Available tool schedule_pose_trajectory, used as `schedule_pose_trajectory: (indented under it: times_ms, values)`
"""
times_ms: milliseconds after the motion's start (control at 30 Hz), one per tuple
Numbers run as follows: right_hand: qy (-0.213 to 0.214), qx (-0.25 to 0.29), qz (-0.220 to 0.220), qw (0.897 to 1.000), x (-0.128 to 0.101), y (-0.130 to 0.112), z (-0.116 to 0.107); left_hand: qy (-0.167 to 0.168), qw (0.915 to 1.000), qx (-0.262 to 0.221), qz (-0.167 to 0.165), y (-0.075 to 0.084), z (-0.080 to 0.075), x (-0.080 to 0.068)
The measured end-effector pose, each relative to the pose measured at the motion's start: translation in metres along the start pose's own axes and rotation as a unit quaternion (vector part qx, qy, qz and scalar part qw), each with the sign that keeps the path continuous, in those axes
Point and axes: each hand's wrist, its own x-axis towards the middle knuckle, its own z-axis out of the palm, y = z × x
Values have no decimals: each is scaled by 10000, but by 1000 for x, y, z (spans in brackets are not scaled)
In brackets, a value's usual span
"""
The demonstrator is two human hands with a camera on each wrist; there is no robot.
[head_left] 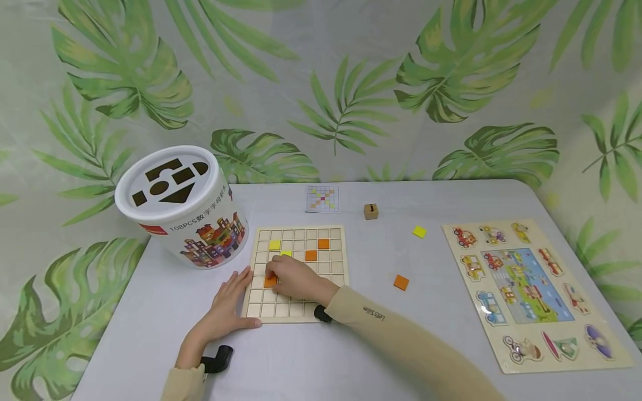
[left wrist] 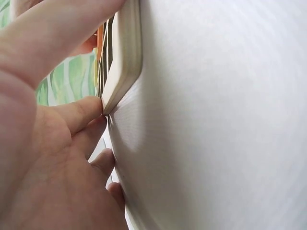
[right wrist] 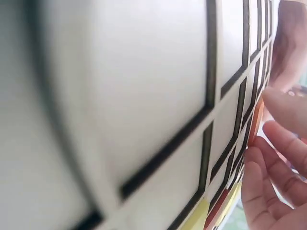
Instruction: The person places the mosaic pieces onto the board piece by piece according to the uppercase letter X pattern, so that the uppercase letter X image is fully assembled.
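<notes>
Sleeved forearms reach in from the near edge of the table (head_left: pixel 351 345) toward a wooden grid board (head_left: pixel 299 271). On the board's left side the right hand (head_left: pixel 296 278) lies with its fingers curled down onto an orange tile (head_left: pixel 270 282), pressing or pinching it into a cell; the right wrist view shows the fingertips (right wrist: pixel 268 163) against the tile's edge (right wrist: pixel 256 120) among the dark grid lines. Just to the left, the left hand (head_left: pixel 232 306) rests flat on the table, fingers straight and together, touching the board's near left edge; the left wrist view shows a finger (left wrist: pixel 81 112) against the board's corner (left wrist: pixel 122 72).

Further up the board sit two yellow tiles (head_left: pixel 274 244) and two more orange ones (head_left: pixel 323 243). Right of the board, apart from it, a loose orange tile (head_left: pixel 400 282) lies on the table, and a loose yellow tile (head_left: pixel 419 231) lies beyond it. Behind the board are a pattern card (head_left: pixel 322 199) and a small wooden cube (head_left: pixel 370 211). At far left stands a white tub (head_left: pixel 180 209) with shape cut-outs in its lid. At far right lies a vehicle puzzle (head_left: pixel 531 289). Leaf-print cloth (head_left: pixel 351 89) hangs behind.
</notes>
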Motion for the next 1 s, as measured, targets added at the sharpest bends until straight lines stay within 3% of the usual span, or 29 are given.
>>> schedule_pose_trajectory:
  times_ms: [267,600,1000]
  values:
    - [16,-464,-116,9989,6,-6,1,-32,10000,14,-47,0,0,-1]
    - [25,87,-28,10000,-10,7,-13,-16,10000,62,-39,1,-1,-1]
    - [-57,79,-273,9996,-13,13,-11,14,10000,37,4,0,1,1]
